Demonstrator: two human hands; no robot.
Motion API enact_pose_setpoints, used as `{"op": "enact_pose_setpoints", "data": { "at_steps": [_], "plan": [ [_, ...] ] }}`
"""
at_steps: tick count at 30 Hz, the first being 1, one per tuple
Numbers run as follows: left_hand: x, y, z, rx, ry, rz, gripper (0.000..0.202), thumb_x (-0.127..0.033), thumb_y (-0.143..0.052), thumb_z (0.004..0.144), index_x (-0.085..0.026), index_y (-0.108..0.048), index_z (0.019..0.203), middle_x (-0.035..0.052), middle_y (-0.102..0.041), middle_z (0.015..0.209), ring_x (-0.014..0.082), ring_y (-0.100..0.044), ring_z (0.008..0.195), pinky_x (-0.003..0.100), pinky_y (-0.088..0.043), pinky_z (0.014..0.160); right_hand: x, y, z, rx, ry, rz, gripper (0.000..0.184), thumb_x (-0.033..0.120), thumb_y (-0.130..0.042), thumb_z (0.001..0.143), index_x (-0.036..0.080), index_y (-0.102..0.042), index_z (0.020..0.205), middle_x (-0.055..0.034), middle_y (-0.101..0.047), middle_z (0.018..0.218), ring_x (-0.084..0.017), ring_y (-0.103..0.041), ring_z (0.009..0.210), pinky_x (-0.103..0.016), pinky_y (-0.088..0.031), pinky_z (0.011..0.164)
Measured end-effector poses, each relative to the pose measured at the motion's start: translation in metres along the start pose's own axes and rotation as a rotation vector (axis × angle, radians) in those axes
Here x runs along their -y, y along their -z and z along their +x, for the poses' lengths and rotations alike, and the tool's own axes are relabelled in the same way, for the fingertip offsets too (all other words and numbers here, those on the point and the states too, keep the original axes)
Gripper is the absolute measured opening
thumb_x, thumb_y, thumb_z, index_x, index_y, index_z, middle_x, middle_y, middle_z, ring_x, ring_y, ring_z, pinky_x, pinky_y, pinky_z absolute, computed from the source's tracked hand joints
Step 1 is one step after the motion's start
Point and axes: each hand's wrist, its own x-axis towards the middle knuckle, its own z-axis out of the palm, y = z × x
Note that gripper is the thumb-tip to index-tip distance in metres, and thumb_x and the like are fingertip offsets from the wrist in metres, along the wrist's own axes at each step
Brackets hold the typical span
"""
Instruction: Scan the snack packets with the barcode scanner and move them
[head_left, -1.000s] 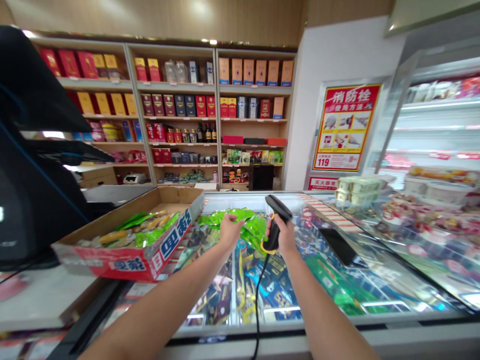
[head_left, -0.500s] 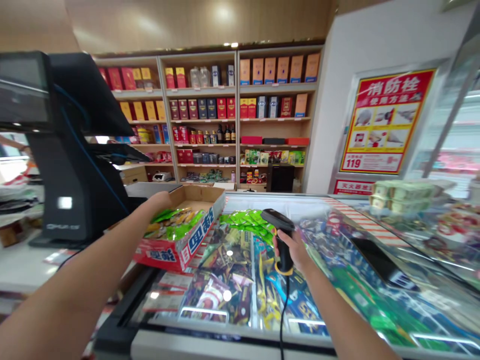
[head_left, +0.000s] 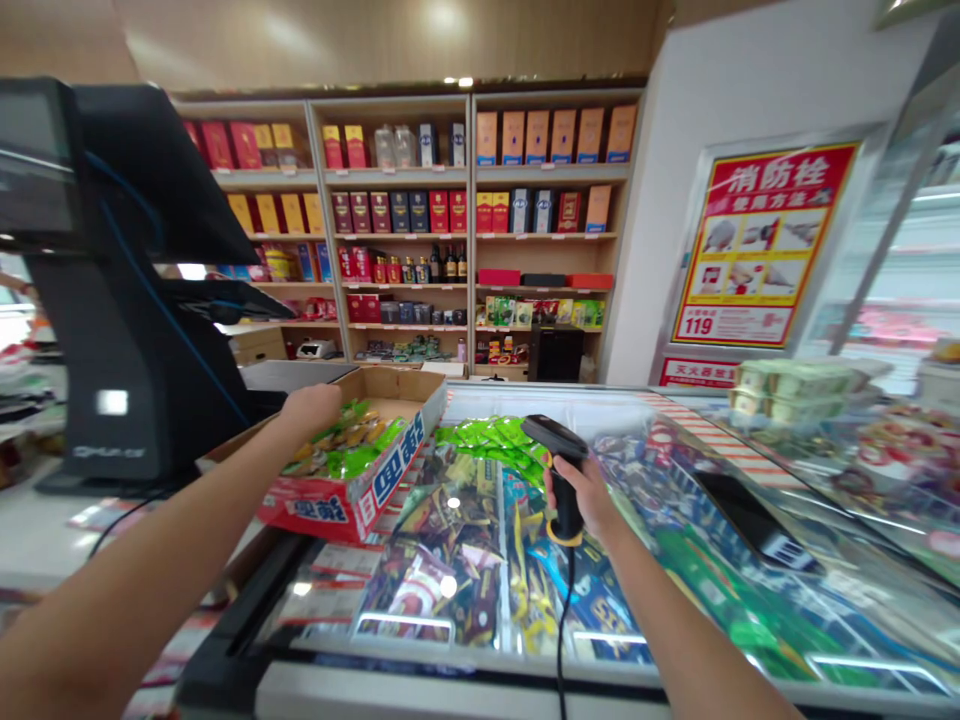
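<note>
My right hand (head_left: 589, 490) is wrapped round the handle of a black barcode scanner (head_left: 556, 438) with a yellow trim ring. Its cable hangs down toward me. The scanner head points left, beside a spread pile of green snack packets (head_left: 487, 440) on the glass top. My left hand (head_left: 313, 408) reaches over an open red and white cardboard box (head_left: 300, 510) holding more green and yellow packets (head_left: 360, 445). The fingers of that hand point away from me and are hidden, so whether they hold a packet cannot be seen.
A glass-topped freezer (head_left: 465, 660) full of packaged goods lies before me, with a black phone (head_left: 754, 520) on its right side. A black checkout terminal (head_left: 142, 300) stands left. Egg cartons (head_left: 787, 390) are at right. Shelves (head_left: 471, 240) with boxed goods line the back.
My view has shifted slightly. My left hand stays over the box with little visible movement. My right hand still holds the scanner in nearly the same place.
</note>
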Motion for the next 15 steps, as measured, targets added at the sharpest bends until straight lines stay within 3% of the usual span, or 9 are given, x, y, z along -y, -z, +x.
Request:
{"op": "enact_pose_setpoints", "data": {
  "at_steps": [3, 6, 10, 13, 15],
  "plan": [
    [-0.008, 0.011, -0.019, 0.051, -0.133, 0.033, 0.030, -0.019, -0.072, 0.070, -0.016, -0.048, 0.053, -0.0038, -0.036, 0.051, 0.0116, -0.041, 0.055, 0.022, -0.031, 0.062, 0.001, -0.001, -0.001, -0.013, -0.014, -0.006, 0.038, 0.051, -0.072, 0.073, 0.015, -0.060, 0.080, 0.0005, -0.060, 0.053, -0.012, -0.053, 0.037, -0.023, -0.041, 0.037],
    [-0.014, 0.012, -0.032, 0.091, -0.220, -0.059, 0.031, -0.026, -0.081, 0.057, -0.018, -0.052, 0.052, -0.0019, -0.048, 0.055, 0.0116, -0.040, 0.052, 0.023, -0.028, 0.055, 0.003, -0.003, -0.002, -0.012, -0.018, -0.013, 0.038, 0.050, -0.072, 0.073, 0.015, -0.060, 0.080, 0.0002, -0.061, 0.054, -0.012, -0.053, 0.037, -0.023, -0.041, 0.037],
    [-0.017, 0.007, -0.035, 0.140, -0.234, -0.316, 0.045, -0.039, -0.081, 0.050, -0.020, -0.041, 0.043, -0.0040, -0.041, 0.044, 0.0108, -0.038, 0.045, 0.023, -0.024, 0.046, 0.005, -0.004, -0.003, -0.017, -0.011, -0.008, 0.038, 0.050, -0.073, 0.072, 0.015, -0.060, 0.078, 0.0004, -0.060, 0.053, -0.013, -0.053, 0.036, -0.024, -0.042, 0.037],
    [-0.014, 0.007, -0.033, 0.138, -0.094, -0.614, 0.048, -0.048, -0.076, 0.054, -0.021, -0.037, 0.044, -0.0049, -0.038, 0.040, 0.0113, -0.039, 0.041, 0.022, -0.027, 0.041, 0.006, -0.004, -0.003, -0.020, -0.014, -0.007, 0.038, 0.051, -0.073, 0.071, 0.015, -0.060, 0.079, 0.0005, -0.060, 0.053, -0.013, -0.053, 0.036, -0.024, -0.042, 0.037],
    [-0.015, 0.012, -0.035, 0.028, 0.067, -0.788, 0.043, -0.046, -0.075, 0.055, -0.021, -0.042, 0.048, -0.0045, -0.042, 0.041, 0.0128, -0.043, 0.039, 0.023, -0.031, 0.039, 0.006, -0.004, -0.003, -0.018, -0.007, -0.015, 0.039, 0.051, -0.072, 0.071, 0.015, -0.061, 0.079, 0.0004, -0.060, 0.053, -0.013, -0.053, 0.036, -0.024, -0.042, 0.037]
  ]
}}
